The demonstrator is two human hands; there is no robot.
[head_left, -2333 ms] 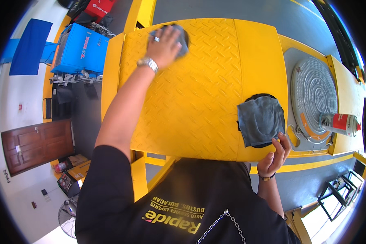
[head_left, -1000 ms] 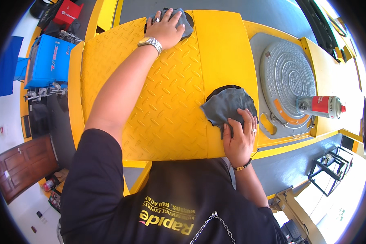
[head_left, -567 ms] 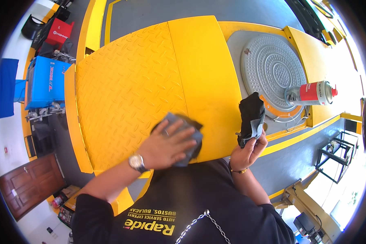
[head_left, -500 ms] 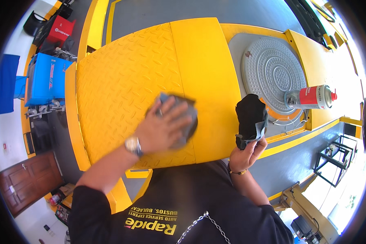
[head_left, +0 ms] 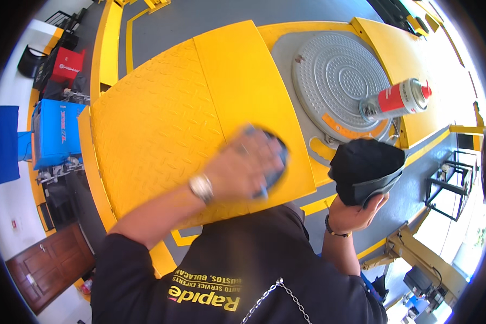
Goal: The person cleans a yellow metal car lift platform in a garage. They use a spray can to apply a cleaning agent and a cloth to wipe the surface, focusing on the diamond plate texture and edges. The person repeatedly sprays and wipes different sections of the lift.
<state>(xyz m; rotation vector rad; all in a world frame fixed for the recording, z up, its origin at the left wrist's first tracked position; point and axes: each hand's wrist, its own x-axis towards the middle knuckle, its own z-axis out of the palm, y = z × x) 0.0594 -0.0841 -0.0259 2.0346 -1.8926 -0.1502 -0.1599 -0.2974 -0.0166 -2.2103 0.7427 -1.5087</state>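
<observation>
A yellow metal ramp (head_left: 156, 124), part tread plate and part smooth, stretches in front of me. My left hand (head_left: 243, 162), blurred by motion, lies over a dark grey-blue cloth (head_left: 277, 175) and presses it onto the smooth part of the ramp. The palm covers most of that cloth. To the right, past the ramp's corner, my right hand (head_left: 356, 216) holds up a bunched black cloth (head_left: 364, 164) with a grey edge. Its fingers are closed at the cloth's lower end and partly hidden behind it.
A spray can (head_left: 397, 100) with a red band lies on its side over a round grey turntable plate (head_left: 337, 70). A blue machine (head_left: 56, 129) and a red box (head_left: 67, 66) stand at the left. A black metal frame (head_left: 451, 183) is at the right.
My left hand and its cloth have slid right, from the tread plate to the smooth part. My right hand has shifted right with the black cloth, which now looks wider. The view has shifted.
</observation>
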